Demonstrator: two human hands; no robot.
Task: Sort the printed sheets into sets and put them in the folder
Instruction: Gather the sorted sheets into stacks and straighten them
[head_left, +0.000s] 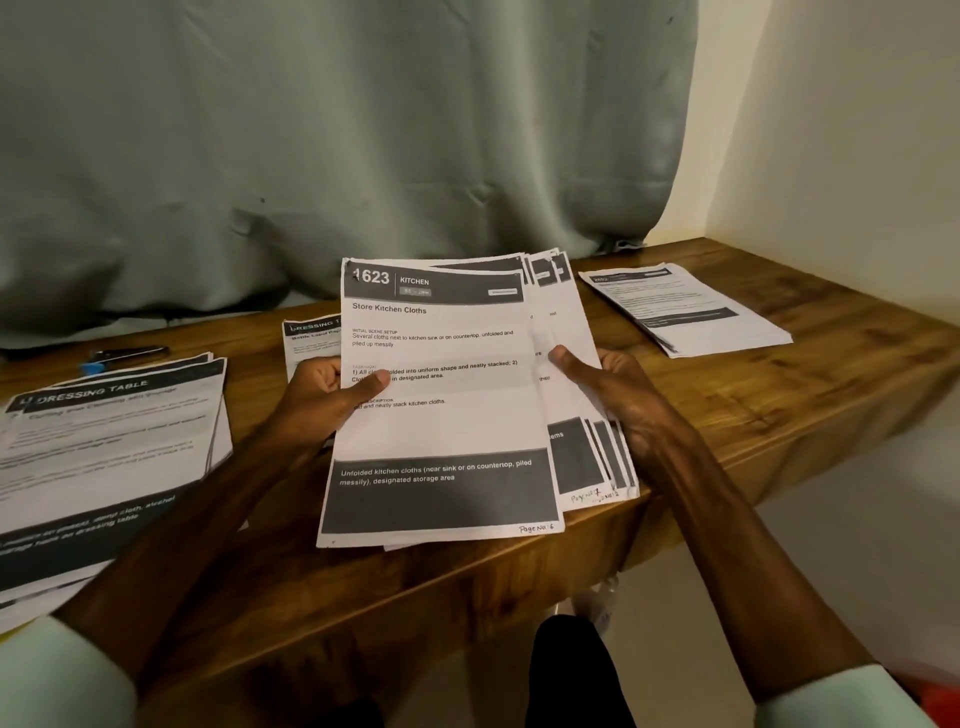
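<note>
The sorting looks roughly midway. The person holds a fanned bundle of printed sheets (566, 322) above the near edge of the wooden counter (779, 405). Its top sheet (441, 415), headed "Kitchen" and "Store Kitchen Cloths" and hand-marked page 6, faces the camera.

The left hand (322, 400) grips the bundle's left edge with its thumb pressed on the top sheet. The right hand (618, 395) grips the fanned right side with its thumb on the pages. The hands are apart, one on each side.

Three piles already lie on the counter: a large Dressing Table pile (114, 447) at the left, a smaller pile (306, 338) partly hidden behind the left hand, and a third pile (685, 312) far right, its heading too small to read. What seems left is to deal out the held pages and then file every set. No folder is plainly in view.

A dark pen-like object (124, 356) lies near the curtain (311, 130), apart from the piles. The large pile is loosely squared and may need tapping together before filing.
</note>
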